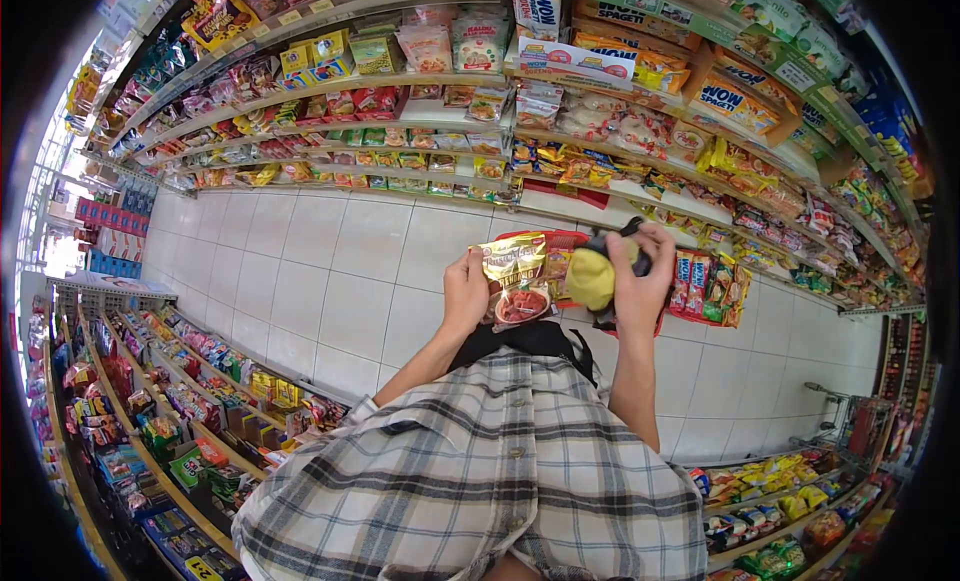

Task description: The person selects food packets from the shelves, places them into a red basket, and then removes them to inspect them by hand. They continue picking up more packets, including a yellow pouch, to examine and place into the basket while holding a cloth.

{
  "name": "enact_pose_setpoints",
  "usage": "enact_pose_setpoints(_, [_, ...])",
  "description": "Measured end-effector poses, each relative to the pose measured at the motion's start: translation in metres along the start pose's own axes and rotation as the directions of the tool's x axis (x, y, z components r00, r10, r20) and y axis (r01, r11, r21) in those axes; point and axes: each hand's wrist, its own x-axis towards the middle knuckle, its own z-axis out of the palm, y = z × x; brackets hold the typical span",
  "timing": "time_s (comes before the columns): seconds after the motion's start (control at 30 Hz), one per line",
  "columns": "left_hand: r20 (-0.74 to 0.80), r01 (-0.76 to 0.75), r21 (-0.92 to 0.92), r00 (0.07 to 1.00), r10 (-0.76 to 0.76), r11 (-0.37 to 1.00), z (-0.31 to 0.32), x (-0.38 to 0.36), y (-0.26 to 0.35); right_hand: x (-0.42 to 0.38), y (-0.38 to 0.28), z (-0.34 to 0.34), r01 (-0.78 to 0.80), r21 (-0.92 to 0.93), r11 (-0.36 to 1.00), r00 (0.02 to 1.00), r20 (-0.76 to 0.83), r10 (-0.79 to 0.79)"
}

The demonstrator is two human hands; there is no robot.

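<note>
My left hand [466, 293] is closed on the edge of an upright food packet [517, 281], gold at the top with a red dish pictured below. To its right, my right hand [640, 276] is closed on a black and yellow object [592, 278], soft-looking and bunched on its yellow side. Exactly what that object is I cannot tell. Behind both hands, a red basket [515, 235] shows its rim and part of its inside; the packet and the yellow object cover much of it.
Colourful noodle packs [710, 288] stand right of my right hand. Ahead runs a long shelf [420, 81] of packaged food. More shelves [170, 411] flank me behind on the left. A shopping cart [865, 421] stands at the right on the tiled floor [300, 251].
</note>
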Motion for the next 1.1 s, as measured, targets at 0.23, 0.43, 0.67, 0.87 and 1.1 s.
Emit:
enact_pose_setpoints(0.23, [0.085,0.029,-0.205,0.996,-0.012,0.978,0.010,0.013,0.005,-0.024,-0.023,0.074,0.610,-0.349,0.712,0.767,0.485,-0.419])
enact_pose_setpoints(0.43, [0.124,0.280,-0.411,0.960,-0.251,0.867,-0.004,0.011,0.023,-0.036,0.006,0.090,0.694,-0.393,0.603,0.699,0.567,-0.435])
enact_pose_setpoints(0.67, [0.008,0.268,-0.460,0.955,-0.298,0.846,-0.018,0.026,0.033,-0.047,0.026,0.073,0.671,-0.407,0.620,0.702,0.618,-0.354])
enact_pose_setpoints(0.87, [-0.235,-0.041,-0.364,0.971,-0.049,0.930,-0.034,0.043,0.044,-0.038,0.076,0.052,0.469,-0.393,0.791,0.829,0.504,-0.242])
enact_pose_setpoints(1.1, [-0.059,0.082,-0.406,0.992,-0.116,0.910,-0.005,0.032,0.045,-0.003,-0.023,0.097,0.642,-0.314,0.699,0.766,0.281,-0.578])
